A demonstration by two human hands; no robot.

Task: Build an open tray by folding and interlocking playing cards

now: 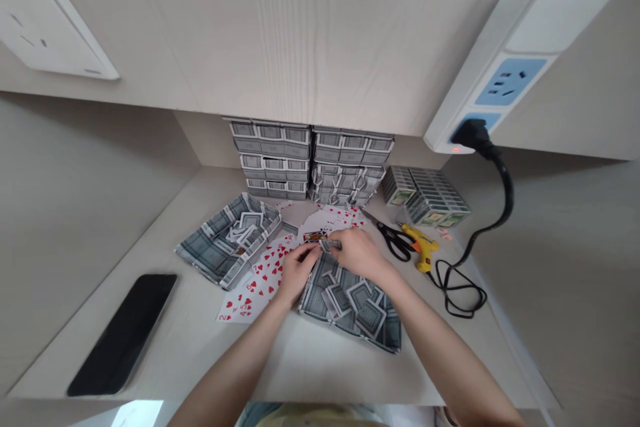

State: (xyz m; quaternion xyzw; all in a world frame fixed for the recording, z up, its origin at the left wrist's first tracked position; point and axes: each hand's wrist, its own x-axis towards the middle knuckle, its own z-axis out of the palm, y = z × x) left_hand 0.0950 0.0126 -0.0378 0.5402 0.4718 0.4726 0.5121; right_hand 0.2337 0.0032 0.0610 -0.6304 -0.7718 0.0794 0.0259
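Note:
My right hand (355, 252) is closed on a small folded card piece (330, 245) above the far edge of a card-made tray (315, 293). Beside it, my left hand (299, 270) has thumb and fingers pinched together near the same piece; what they grip, if anything, is too small to tell. Folded card pieces (370, 317) lie inside the tray. Red-suited playing cards (257, 287) are fanned out under and left of my left hand, with more cards (330, 219) beyond my hands. A second card-made tray (203, 253) at the left holds folded pieces too.
Stacked card-made boxes (277, 147) stand at the back. Right of my hands are black-handled scissors (395, 240), a yellow glue gun (425, 247) with a coiled cable and clear-cased card decks (433, 197). A black phone (125, 333) lies front left. A power strip (500, 73) hangs upper right.

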